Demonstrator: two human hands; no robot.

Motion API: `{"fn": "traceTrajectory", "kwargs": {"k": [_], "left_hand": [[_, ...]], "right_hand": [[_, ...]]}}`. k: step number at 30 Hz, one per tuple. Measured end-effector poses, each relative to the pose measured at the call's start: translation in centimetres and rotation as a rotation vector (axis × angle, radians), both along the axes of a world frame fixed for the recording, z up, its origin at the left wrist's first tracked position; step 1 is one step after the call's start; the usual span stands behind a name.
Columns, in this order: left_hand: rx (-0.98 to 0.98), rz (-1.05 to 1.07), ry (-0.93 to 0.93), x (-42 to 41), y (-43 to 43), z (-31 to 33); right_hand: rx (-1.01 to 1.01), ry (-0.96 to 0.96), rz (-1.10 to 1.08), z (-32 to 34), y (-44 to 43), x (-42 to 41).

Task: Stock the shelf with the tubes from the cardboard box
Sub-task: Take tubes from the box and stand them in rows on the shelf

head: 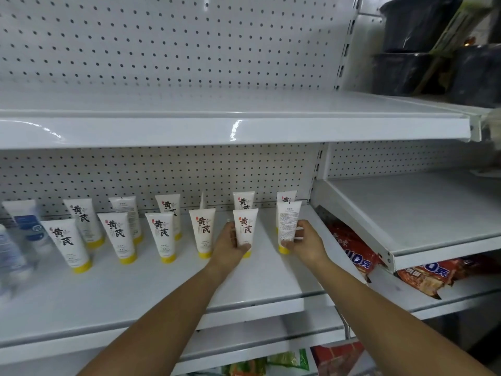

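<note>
A white plastic tube with a yellow cap and dark brush characters (246, 226) is gripped by the left hand (230, 244). The fingers are curled round its lower body. The tube is held upright, cap down, over the white metal shelf (162, 289), in line with the front row. Whether its cap rests on the shelf cannot be told, as the hand hides it.

A second white tube with its small-print back turned outward (289, 223) is grasped by the right hand (307, 244). The fingers are wrapped round its lower part, and its yellow cap is seen just under them, at the right end of the same row.

To the left, four matching front-row tubes (162, 234) are stood cap down on the shelf, apart from one another. Behind them, a back row of matching tubes (81, 218) is set near the perforated white back panel (162, 172).

At the far left, blurred blue-and-white tubes (27, 226) are seen. Black plastic buckets (417, 23) are kept on the upper right shelf, and red printed snack packets (352, 248) are laid on a lower shelf to the right.
</note>
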State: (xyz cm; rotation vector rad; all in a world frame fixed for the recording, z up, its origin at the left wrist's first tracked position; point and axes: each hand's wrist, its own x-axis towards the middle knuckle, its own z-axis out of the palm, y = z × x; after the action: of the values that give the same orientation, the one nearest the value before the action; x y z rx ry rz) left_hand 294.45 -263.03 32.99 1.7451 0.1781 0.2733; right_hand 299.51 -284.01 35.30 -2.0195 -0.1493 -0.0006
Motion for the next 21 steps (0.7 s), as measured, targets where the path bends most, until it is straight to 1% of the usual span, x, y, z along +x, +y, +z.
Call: {"fn": "traceTrajectory", "kwargs": {"k": [7,13,18,21], "left_hand": [[0.050,0.015,0.022,-0.2,-0.3,0.1],[0.069,0.144,0.011,-0.9,-0.2,0.4],[0.067,0.235,-0.072,-2.9,-1.6,2.3],[0.099,0.266,-0.194,-4.2,-2.9,4.1]], "right_hand": [[0.009,0.005,0.007,-0.3,0.0,-0.2],[0.022,-0.007,0.015,0.5,-0.4,-0.4],[0.020,-0.015,0.009,1.0,-0.9,-0.4],[0.018,-0.020,0.011,1.1,-1.2,-0.3]]}}
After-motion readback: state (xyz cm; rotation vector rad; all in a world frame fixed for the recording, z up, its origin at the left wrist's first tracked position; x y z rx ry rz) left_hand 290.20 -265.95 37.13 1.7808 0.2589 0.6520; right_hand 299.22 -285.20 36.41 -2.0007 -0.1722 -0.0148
